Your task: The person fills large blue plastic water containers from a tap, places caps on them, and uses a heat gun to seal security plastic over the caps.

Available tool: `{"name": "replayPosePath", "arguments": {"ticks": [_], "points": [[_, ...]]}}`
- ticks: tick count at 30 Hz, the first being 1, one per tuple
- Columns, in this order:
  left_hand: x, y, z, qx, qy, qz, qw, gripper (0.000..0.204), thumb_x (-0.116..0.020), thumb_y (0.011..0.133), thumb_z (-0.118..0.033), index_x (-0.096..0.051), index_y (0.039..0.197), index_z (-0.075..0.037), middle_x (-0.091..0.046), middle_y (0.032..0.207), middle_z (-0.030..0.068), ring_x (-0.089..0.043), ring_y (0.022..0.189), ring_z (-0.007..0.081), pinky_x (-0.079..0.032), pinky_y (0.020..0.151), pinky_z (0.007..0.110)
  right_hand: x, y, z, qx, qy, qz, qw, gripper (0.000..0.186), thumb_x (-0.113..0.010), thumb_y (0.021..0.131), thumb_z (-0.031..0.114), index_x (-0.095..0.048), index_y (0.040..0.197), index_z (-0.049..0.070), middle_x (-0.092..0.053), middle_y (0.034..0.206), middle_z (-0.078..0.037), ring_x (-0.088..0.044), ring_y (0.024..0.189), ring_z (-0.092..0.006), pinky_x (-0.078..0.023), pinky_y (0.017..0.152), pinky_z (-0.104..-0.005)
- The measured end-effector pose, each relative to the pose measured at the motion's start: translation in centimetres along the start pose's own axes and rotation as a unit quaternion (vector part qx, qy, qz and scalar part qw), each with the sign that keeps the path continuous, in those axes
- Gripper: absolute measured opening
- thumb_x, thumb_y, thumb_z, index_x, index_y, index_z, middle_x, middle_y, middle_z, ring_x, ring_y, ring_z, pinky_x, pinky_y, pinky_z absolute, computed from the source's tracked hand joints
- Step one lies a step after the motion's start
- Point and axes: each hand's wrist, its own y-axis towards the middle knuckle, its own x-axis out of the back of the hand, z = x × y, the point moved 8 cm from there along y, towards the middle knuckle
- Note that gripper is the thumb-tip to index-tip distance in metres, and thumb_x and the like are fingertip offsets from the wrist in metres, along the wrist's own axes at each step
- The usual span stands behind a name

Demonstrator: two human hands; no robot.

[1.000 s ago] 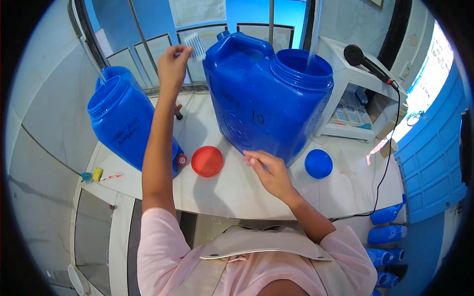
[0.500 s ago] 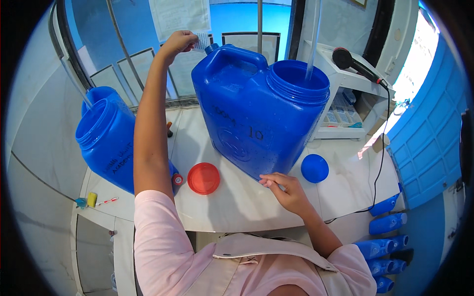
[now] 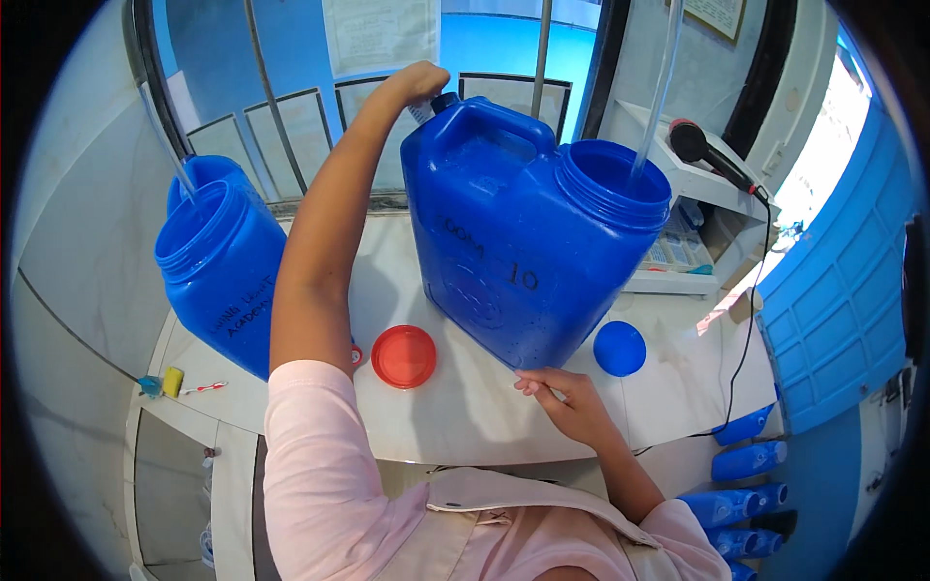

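My left hand [image 3: 418, 79] is closed on a small white printed sheet [image 3: 419, 110], partly hidden beside the dark cap at the top rear of the large blue jerrycan [image 3: 513, 237]. My right hand [image 3: 557, 395] touches that jerrycan's lower front edge with loosely curved fingers. The jerrycan's wide mouth is uncapped, with a clear tube [image 3: 649, 116] reaching into it. A red lid [image 3: 404, 356] and a blue lid [image 3: 619, 349] lie on the counter [image 3: 455, 426] either side of it. A second blue container [image 3: 215, 300], also with a tube inside, stands left of my forearm.
A handheld black device [image 3: 707, 155] with a cord rests on a white shelf unit [image 3: 668, 281] at right. Several blue containers [image 3: 736, 465] sit below the counter's right end. A yellow sponge [image 3: 173, 381] and a toothbrush [image 3: 203, 387] lie at left. A barred window is behind.
My left hand has moved rightward and up to the jerrycan's cap with the sheet. My right hand has moved down along the jerrycan's lower edge. The camera view has shifted slightly.
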Motion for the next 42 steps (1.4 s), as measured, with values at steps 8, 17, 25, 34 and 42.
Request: {"name": "replayPosePath", "arguments": {"ticks": [8, 17, 25, 34, 42], "points": [[-1.8, -0.5, -2.7, 0.059, -0.048, 0.041, 0.996, 0.024, -0.041, 0.085, -0.030, -0.058, 0.095, -0.015, -0.059, 0.084, 0.0216, -0.058, 0.081, 0.0380, -0.045, 0.070, 0.046, 7.6, 0.1, 0.1, -0.018, -0.088, -0.312, 0.946, 0.047, -0.044, 0.092, 0.022, -0.033, 0.129, -0.003, -0.043, 0.119, -0.021, -0.047, 0.108, -0.0290, -0.040, 0.089, -0.0366], [-0.5, -1.7, -4.0, 0.031, -0.137, -0.058, 0.988, 0.038, -0.042, 0.087, -0.038, -0.059, 0.083, -0.004, -0.057, 0.070, 0.0191, -0.056, 0.067, 0.0310, -0.043, 0.059, 0.041, 6.3, 2.2, -0.8, -0.020, -0.303, -0.282, 0.910, 0.075, -0.038, 0.092, 0.043, -0.007, 0.135, -0.011, -0.018, 0.132, -0.033, -0.025, 0.122, -0.0444, -0.024, 0.101, -0.0464], [-0.8, -3.0, 1.0, 0.089, -0.518, -0.024, 0.850, 0.028, -0.060, 0.083, -0.022, -0.059, 0.104, -0.004, -0.060, 0.084, 0.0034, -0.055, 0.077, 0.0123, -0.044, 0.073, 0.024, 6.5, 1.9, -1.0, -0.006, -0.262, -0.263, 0.928, 0.075, -0.036, 0.092, 0.044, -0.010, 0.134, -0.012, -0.019, 0.131, -0.033, -0.025, 0.122, -0.0446, -0.024, 0.101, -0.0466], [0.7, -2.3, -0.2, 0.053, -0.510, -0.033, 0.858, 0.023, -0.056, 0.085, -0.017, -0.051, 0.103, -0.004, -0.056, 0.090, 0.0039, -0.054, 0.082, 0.0118, -0.044, 0.075, 0.025, 6.7, 1.8, -1.0, -0.005, -0.257, -0.270, 0.928, 0.074, -0.038, 0.092, 0.043, -0.011, 0.134, -0.011, -0.020, 0.131, -0.034, -0.027, 0.121, -0.0447, -0.024, 0.100, -0.0465], [1.6, -1.6, -1.1, 0.036, -0.424, 0.048, 0.904, 0.015, -0.055, 0.087, -0.019, -0.055, 0.095, -0.007, -0.057, 0.083, 0.0011, -0.053, 0.077, 0.0108, -0.043, 0.068, 0.025, 6.7, 1.5, -1.1, -0.012, -0.258, -0.279, 0.925, 0.072, -0.040, 0.091, 0.041, -0.011, 0.136, -0.008, -0.020, 0.131, -0.032, -0.029, 0.118, -0.0440, -0.025, 0.099, -0.0465]]}}
